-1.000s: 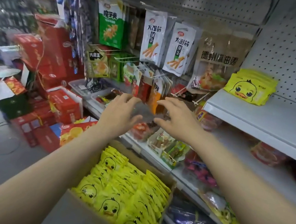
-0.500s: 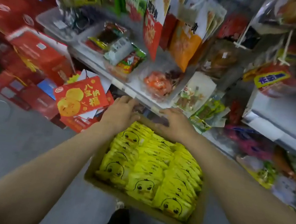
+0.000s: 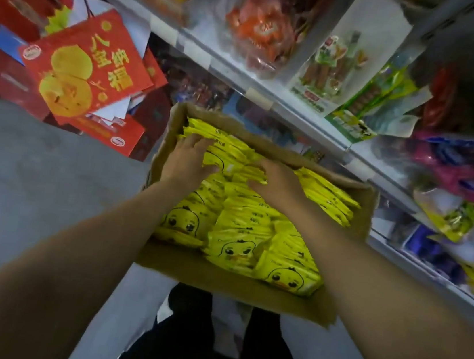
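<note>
A red paper gift box with yellow circles (image 3: 84,69) lies at the left, near the grey floor (image 3: 33,182). On the white shelf (image 3: 228,72) sit a clear bag of orange snacks (image 3: 258,28) and a white packet of brown sausages (image 3: 331,68).

One cam, worn on the person's head. It looks fwd & steeply down, nearly straight at the floor (image 3: 33,182). Wide lens, so the edges bend. It's v. close: both arms run in from the bottom corners to the left hand (image 3: 185,159) & right hand (image 3: 278,185) mid pic. The box (image 3: 216,279) of yellow packs (image 3: 237,239) sits right under the cam. The shelf (image 3: 270,99) slants across the top. Dark legs (image 3: 193,339) show at the bottom, btw the arms.
</note>
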Motion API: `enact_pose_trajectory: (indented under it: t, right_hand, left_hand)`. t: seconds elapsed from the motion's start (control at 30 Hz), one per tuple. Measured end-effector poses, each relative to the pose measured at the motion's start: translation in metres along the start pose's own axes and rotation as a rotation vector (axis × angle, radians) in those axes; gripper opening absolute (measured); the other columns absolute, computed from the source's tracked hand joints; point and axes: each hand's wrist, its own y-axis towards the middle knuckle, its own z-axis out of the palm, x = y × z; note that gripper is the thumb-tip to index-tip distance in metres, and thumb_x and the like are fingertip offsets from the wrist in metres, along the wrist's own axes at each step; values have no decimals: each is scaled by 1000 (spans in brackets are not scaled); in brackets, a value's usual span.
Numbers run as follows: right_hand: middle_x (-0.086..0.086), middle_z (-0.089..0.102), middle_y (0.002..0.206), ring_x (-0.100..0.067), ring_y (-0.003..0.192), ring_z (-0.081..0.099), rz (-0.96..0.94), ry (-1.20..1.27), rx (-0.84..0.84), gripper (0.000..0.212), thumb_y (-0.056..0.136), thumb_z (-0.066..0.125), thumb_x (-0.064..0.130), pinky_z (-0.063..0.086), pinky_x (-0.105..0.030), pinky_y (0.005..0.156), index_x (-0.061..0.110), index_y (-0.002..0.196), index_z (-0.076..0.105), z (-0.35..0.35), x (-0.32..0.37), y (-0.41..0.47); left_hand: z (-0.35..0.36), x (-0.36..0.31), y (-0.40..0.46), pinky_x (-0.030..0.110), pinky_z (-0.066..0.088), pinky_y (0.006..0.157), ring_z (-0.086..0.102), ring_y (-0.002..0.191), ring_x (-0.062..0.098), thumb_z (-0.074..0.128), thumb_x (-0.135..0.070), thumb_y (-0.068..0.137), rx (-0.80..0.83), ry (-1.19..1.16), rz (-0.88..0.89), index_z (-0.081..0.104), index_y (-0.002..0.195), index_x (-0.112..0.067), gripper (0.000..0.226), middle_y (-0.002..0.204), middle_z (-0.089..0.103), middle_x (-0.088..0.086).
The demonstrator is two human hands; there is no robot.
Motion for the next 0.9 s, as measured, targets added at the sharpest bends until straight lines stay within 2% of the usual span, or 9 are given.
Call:
enact_pose_trajectory:
  t: [0.13, 0.2, 0.3, 0.37, 0.47, 0.67, 0.77, 0.83, 0.9]
  right_hand:
    - [-7, 65, 124, -25, 115, 60, -42, 196, -100, 49, 84, 74, 36, 47, -35, 94, 16, 127, 61, 4, 19, 22]
    - [-7, 65, 124, -24, 115, 60, -88, 217, -118, 46, 84, 75, 32, 47, -34, 94, 15, 125, 63, 7, 26, 32]
    - [-5, 64, 117, -22, 109, 61, -113, 212, -137, 39, 84, 75, 30, 47, -33, 89, 17, 119, 66, 15, 34, 43]
    - [-3, 62, 111, -22, 104, 61, -107, 176, -166, 34, 84, 74, 32, 48, -34, 86, 18, 115, 67, 20, 37, 48]
    - [-1, 61, 117, -22, 108, 60, -102, 120, -207, 38, 84, 73, 36, 49, -36, 88, 21, 119, 66, 26, 38, 51]
    - [-1, 64, 123, -23, 113, 61, -71, 77, -206, 49, 82, 74, 42, 50, -34, 89, 23, 126, 63, 28, 43, 61]
    - [-6, 60, 115, -27, 106, 60, -51, 29, -170, 51, 79, 77, 42, 46, -33, 79, 20, 124, 65, 35, 49, 65]
    - [-9, 56, 114, -30, 107, 59, -27, 0, -170, 44, 80, 77, 40, 45, -34, 80, 21, 119, 69, 41, 53, 66]
    - [-8, 57, 114, -30, 113, 55, -4, -22, -195, 33, 81, 76, 37, 44, -33, 84, 23, 111, 74, 44, 56, 66]
  left_hand:
    - [8, 6, 0, 45, 41, 101, 41, 127, 31, 72, -33, 82, -73, 7, 23, 44, 138, -17, 65, 138, 41, 7]
    - [9, 9, -3, 45, 47, 92, 48, 117, 30, 74, -29, 81, -94, 1, -6, 45, 130, -14, 60, 131, 43, 7]
    - [9, 15, -6, 47, 48, 80, 55, 102, 31, 77, -25, 78, -121, -22, -94, 47, 116, -13, 50, 120, 46, 8]
    - [10, 22, -7, 46, 47, 84, 53, 106, 32, 78, -23, 78, -99, -25, -86, 49, 118, -12, 51, 122, 49, 9]
    - [12, 27, -3, 43, 42, 91, 48, 115, 33, 77, -17, 78, -77, -33, -33, 56, 125, -11, 52, 125, 53, 11]
    - [18, 31, -12, 38, 41, 79, 47, 106, 31, 74, -21, 80, -63, -10, -1, 71, 93, -8, 19, 95, 64, 9]
    - [26, 37, -26, 36, 41, 78, 49, 100, 31, 74, -26, 79, -54, -71, -18, 72, 86, -12, 15, 90, 64, 8]
    - [29, 40, -38, 38, 45, 77, 55, 92, 31, 73, -26, 82, -27, -181, -70, 68, 85, -13, 14, 90, 63, 9]
    - [29, 39, -49, 39, 47, 67, 58, 76, 32, 69, -26, 86, 17, -277, -142, 62, 86, -12, 16, 82, 63, 11]
